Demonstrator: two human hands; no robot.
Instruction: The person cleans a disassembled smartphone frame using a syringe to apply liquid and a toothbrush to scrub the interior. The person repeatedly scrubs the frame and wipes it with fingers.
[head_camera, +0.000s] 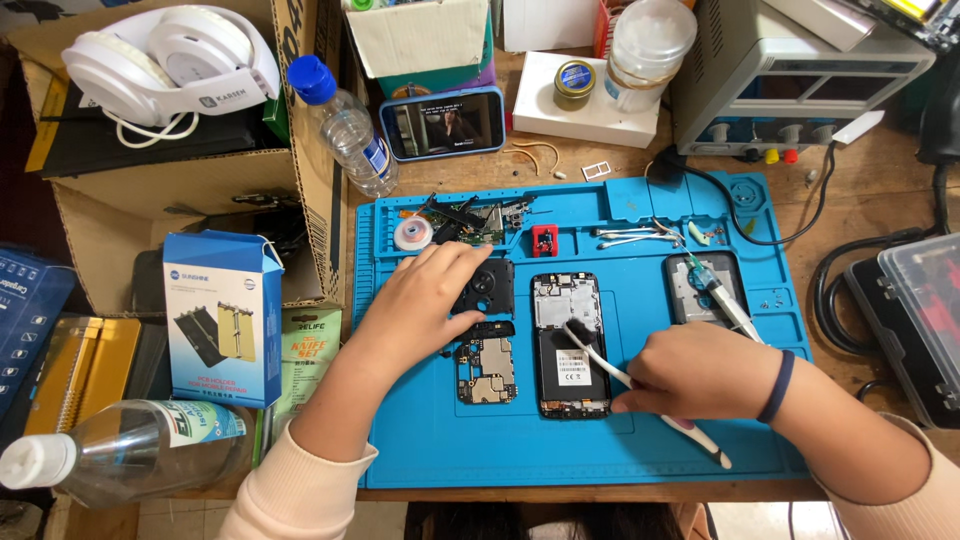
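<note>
On the blue repair mat (690, 440) lies an opened phone body (569, 345) with its insides showing. My right hand (695, 374) holds a white toothbrush (600, 352), its dark bristles resting on the phone's middle. My left hand (425, 300) lies flat to the left, fingers touching a black plastic cover piece (488, 287). Just below that piece sits a bare circuit board (486, 368).
A propped phone (442, 124) plays video at the back. A roll of tape (412, 234), tweezers (630, 237), a syringe (722, 296) and small parts lie on the mat's upper half. Cardboard box with headphones (165, 60), bottles (345, 125) and boxes stand left; a power supply (790, 70) back right.
</note>
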